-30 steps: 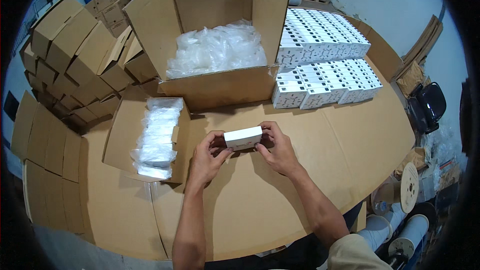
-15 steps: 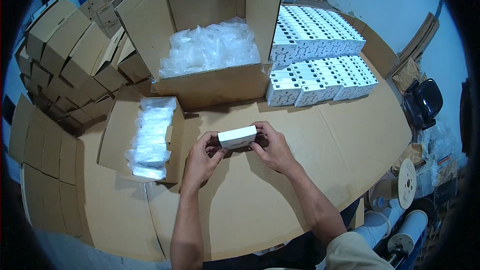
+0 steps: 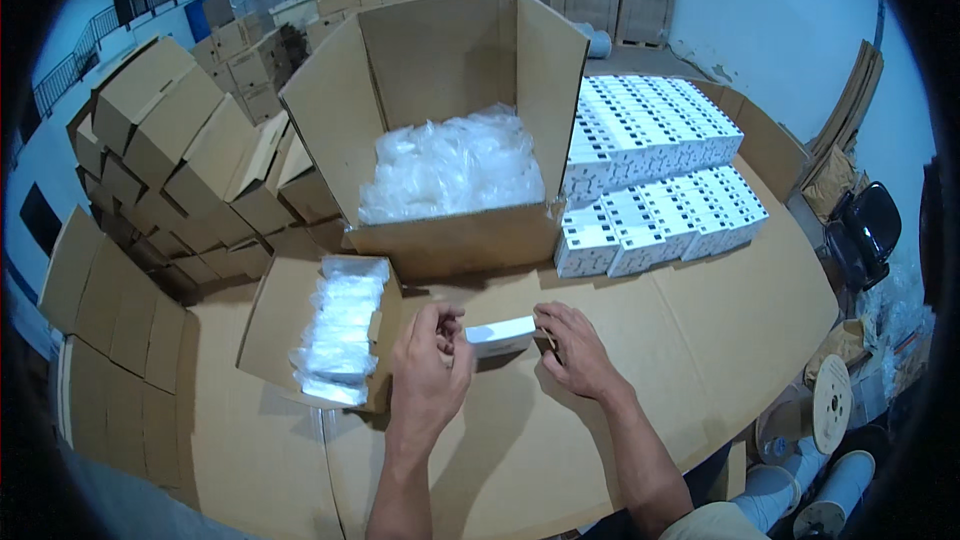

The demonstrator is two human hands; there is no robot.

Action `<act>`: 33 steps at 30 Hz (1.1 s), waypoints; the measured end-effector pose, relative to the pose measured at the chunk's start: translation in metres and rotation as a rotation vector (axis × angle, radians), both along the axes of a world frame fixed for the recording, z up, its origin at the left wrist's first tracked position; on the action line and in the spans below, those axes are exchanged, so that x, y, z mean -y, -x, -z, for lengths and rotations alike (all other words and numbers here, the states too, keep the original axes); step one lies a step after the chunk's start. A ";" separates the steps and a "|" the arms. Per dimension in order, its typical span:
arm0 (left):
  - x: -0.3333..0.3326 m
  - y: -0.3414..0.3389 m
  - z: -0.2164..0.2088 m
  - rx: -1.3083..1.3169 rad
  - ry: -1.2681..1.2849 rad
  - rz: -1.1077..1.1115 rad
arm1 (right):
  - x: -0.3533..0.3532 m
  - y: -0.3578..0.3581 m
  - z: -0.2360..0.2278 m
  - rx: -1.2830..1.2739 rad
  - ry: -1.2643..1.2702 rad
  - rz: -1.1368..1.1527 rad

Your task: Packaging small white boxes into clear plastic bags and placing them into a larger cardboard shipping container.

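Note:
In front of me is a small white box (image 3: 500,336), held just above the cardboard-covered table. My right hand (image 3: 583,352) grips its right end between fingers and thumb. At the left end is my left hand (image 3: 430,365), its fingers loosely curled and the thumb apart from them. Nothing shows between those fingers; whether the thumb touches the box is unclear. Left of this hand, an open carton (image 3: 388,365) holds a row of clear-plastic-wrapped packs (image 3: 345,325).
A large open carton (image 3: 455,248) full of clear plastic bags (image 3: 455,168) stands behind. Rows of stacked white boxes (image 3: 655,210) fill the back right. Brown cartons (image 3: 190,155) pile up at left. Spools (image 3: 832,405) and a black chair (image 3: 862,230) stand beyond the table's right edge.
The view has tilted upward, so the scene sits lower in it. My left hand has loosened from the box's left end, while the right hand keeps hold.

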State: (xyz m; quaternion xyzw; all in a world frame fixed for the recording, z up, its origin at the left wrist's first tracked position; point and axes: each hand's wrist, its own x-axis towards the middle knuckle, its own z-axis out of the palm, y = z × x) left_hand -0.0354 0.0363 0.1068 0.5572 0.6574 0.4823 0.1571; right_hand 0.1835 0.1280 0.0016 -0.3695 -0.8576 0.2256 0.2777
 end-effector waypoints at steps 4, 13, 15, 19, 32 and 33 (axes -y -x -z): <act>-0.061 0.010 -0.027 0.021 -0.130 -0.050 | -0.001 -0.001 0.000 0.017 -0.020 0.003; -0.222 0.079 -0.046 -0.292 -0.024 0.001 | -0.002 0.001 -0.004 0.012 0.013 0.017; -0.239 0.073 -0.049 -0.270 0.017 0.039 | -0.005 0.000 -0.001 0.005 0.008 0.029; -0.272 0.057 -0.044 -0.307 -0.008 0.212 | -0.006 0.000 -0.001 -0.003 0.001 0.030; -0.357 0.022 -0.007 -0.573 0.250 0.344 | -0.007 0.001 0.007 0.030 0.003 0.033; -0.359 0.024 -0.004 -0.561 0.220 0.307 | -0.008 0.001 0.007 0.031 0.006 0.036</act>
